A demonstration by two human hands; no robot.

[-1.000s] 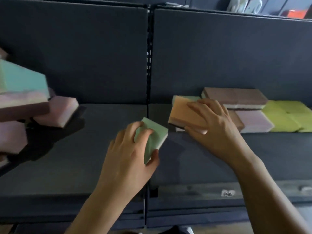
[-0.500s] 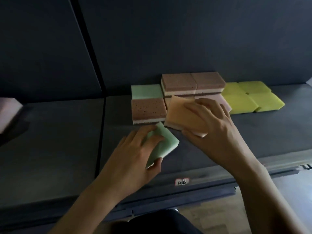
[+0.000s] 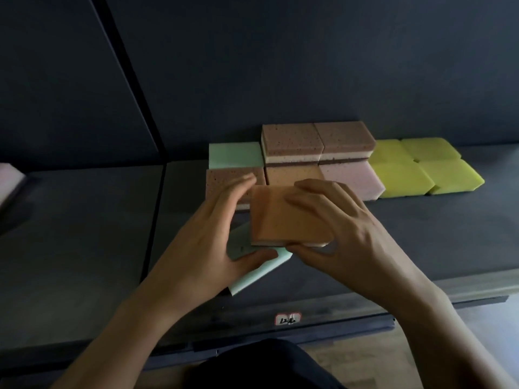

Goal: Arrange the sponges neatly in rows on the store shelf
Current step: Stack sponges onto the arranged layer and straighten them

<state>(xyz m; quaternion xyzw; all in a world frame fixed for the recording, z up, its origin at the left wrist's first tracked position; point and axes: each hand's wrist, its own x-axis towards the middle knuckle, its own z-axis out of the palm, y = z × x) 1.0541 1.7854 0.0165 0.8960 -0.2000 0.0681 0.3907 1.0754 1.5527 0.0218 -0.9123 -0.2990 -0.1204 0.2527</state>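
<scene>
Moved: orange sponge (image 3: 283, 217) comes away from the front of the brown stack (image 3: 317, 138) and towards the person. It now overlaps the green sponge (image 3: 252, 272); half a second ago the two were side by side.
Right hand (image 3: 345, 234): fingers spread over the orange sponge's top, thumb tucked under its near edge, gripping it.
Left hand (image 3: 202, 237): thumb clamps the green sponge. The fingers have stretched out straight along the orange sponge's left edge, where before they curled over the green one.
Orange sponge: in front of the brown stack, well short of it. Whether it touches the shelf (image 3: 449, 234) I cannot tell.
Green sponge: in front and left of the brown stack, skewed and mostly hidden under the orange one.
Unchanged: brown stack and the yellow sponges (image 3: 421, 167) just right of it lie squared up as before.
Meaning: the two loose sponges look to be gathered into one pile. Neither is in a row yet, so placing remains.
</scene>
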